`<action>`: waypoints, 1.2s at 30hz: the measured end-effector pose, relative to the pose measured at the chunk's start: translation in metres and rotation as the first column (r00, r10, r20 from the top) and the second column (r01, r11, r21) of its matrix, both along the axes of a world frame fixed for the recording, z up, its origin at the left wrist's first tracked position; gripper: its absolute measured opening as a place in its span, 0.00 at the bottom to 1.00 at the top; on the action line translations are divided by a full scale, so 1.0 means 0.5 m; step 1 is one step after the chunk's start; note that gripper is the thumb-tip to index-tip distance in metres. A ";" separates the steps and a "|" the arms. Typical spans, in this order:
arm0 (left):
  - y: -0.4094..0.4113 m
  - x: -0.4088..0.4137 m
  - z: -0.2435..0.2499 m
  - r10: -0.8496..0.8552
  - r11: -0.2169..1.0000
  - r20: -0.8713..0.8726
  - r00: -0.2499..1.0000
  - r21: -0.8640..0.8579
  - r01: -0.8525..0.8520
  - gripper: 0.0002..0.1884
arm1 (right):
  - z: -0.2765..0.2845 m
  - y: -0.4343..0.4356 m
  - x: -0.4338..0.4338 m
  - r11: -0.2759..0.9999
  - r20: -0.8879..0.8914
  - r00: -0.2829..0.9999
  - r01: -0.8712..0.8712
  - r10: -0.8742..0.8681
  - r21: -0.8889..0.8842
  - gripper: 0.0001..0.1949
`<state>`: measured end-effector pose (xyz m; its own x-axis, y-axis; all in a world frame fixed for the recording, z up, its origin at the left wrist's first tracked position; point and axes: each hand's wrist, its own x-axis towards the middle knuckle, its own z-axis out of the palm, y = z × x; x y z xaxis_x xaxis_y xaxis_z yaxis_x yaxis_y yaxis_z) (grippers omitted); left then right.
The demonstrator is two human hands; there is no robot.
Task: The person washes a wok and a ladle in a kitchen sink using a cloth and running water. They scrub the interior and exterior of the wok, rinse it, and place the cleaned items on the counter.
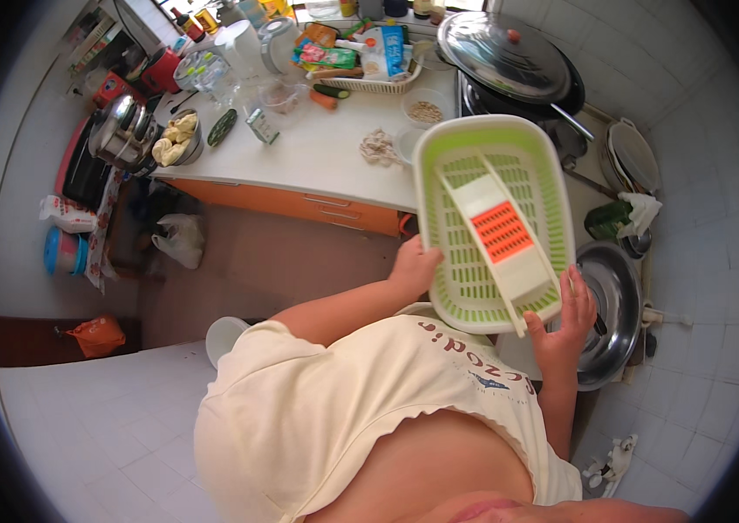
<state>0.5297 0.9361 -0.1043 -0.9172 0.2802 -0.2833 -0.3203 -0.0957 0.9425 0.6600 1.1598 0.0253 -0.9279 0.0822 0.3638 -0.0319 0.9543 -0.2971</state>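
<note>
A rectangular green-and-white plastic draining basket is held up in front of my chest, tilted over the counter's edge. Inside it lies a white vegetable grater with an orange blade insert, set diagonally. My left hand grips the basket's left rim, thumb over the edge. At the lower right corner, my right hand supports the rim with its fingers along the outside. Its thumb is close to the grater's lower end; whether it touches the grater I cannot tell.
A large steel basin is just right of my right hand. Beyond the basket, a lidded wok stands on the stove. The white counter carries cucumbers, a carrot, a bowl of peanuts and shredded food.
</note>
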 end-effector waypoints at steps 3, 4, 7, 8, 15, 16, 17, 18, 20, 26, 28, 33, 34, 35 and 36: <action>-0.148 -0.040 0.020 0.231 0.965 0.217 0.948 0.076 -0.253 0.15 | 0.015 -0.070 -0.057 0.974 -0.055 0.996 -0.075 0.064 -0.215 0.29; -0.198 -0.054 0.010 0.298 0.946 0.203 0.933 0.065 -0.316 0.15 | 0.008 -0.085 -0.068 0.945 -0.034 0.997 -0.083 0.076 -0.315 0.27; -0.346 -0.112 -0.047 0.434 0.900 0.158 0.887 -0.039 -0.433 0.14 | -0.007 -0.130 -0.102 0.908 -0.025 0.992 -0.123 0.123 -0.401 0.23; -0.395 -0.132 -0.067 0.456 0.889 0.166 0.874 -0.043 -0.455 0.14 | -0.013 -0.141 -0.108 0.907 0.007 0.992 -0.109 0.123 -0.406 0.22; -0.645 -0.295 -0.230 0.528 0.850 0.195 0.827 -0.130 -0.511 0.17 | -0.055 -0.156 -0.127 0.933 0.066 0.992 -0.079 0.109 -0.352 0.19; -0.674 -0.320 -0.262 0.510 0.860 0.207 0.835 -0.134 -0.492 0.17 | -0.058 -0.152 -0.123 0.933 0.074 0.993 -0.059 0.092 -0.356 0.19; -0.658 -0.340 -0.266 0.500 0.866 0.244 0.831 -0.148 -0.477 0.18 | -0.061 -0.146 -0.112 0.941 0.094 0.994 -0.016 0.050 -0.337 0.19; -0.669 -0.359 -0.283 0.481 0.877 0.252 0.840 -0.142 -0.459 0.19 | -0.065 -0.143 -0.104 0.945 0.105 0.994 0.012 0.023 -0.328 0.19; -0.702 -0.398 -0.328 0.464 0.886 0.255 0.848 -0.130 -0.445 0.19 | -0.070 -0.142 -0.089 0.936 0.127 0.991 0.071 -0.029 -0.345 0.18; -0.695 -0.490 -0.373 0.510 0.857 0.179 0.841 -0.190 -0.479 0.18 | -0.096 -0.120 -0.023 0.901 0.206 0.957 0.266 -0.204 -0.342 0.17; -0.737 -0.538 -0.373 0.506 0.859 0.153 0.849 -0.184 -0.478 0.19 | -0.110 -0.111 -0.006 0.895 0.219 0.947 0.298 -0.235 -0.331 0.17; -0.579 -0.537 -0.224 0.541 0.151 -0.388 0.746 -0.828 -0.540 0.28 | -0.158 -0.070 0.066 0.821 0.348 0.859 0.482 -0.375 -0.305 0.17; -0.568 -0.536 -0.201 0.433 -0.017 -0.577 0.693 -0.773 -0.634 0.30 | -0.171 -0.061 0.074 0.811 0.371 0.845 0.502 -0.385 -0.302 0.17; -0.542 -0.538 -0.187 0.314 0.012 -0.687 0.655 -0.687 -0.727 0.29 | -0.184 -0.051 0.088 0.803 0.380 0.833 0.520 -0.401 -0.292 0.18; -0.509 -0.526 -0.167 0.199 0.055 -0.783 0.589 -0.592 -0.804 0.29 | -0.198 -0.040 0.101 0.797 0.390 0.823 0.534 -0.414 -0.282 0.18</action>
<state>0.2666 0.6816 -0.1878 -0.7447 -0.4444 0.4979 -0.1825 0.8532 0.4887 0.7104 1.1396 -0.0736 -0.7902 0.6093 -0.0657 0.5410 0.6433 -0.5417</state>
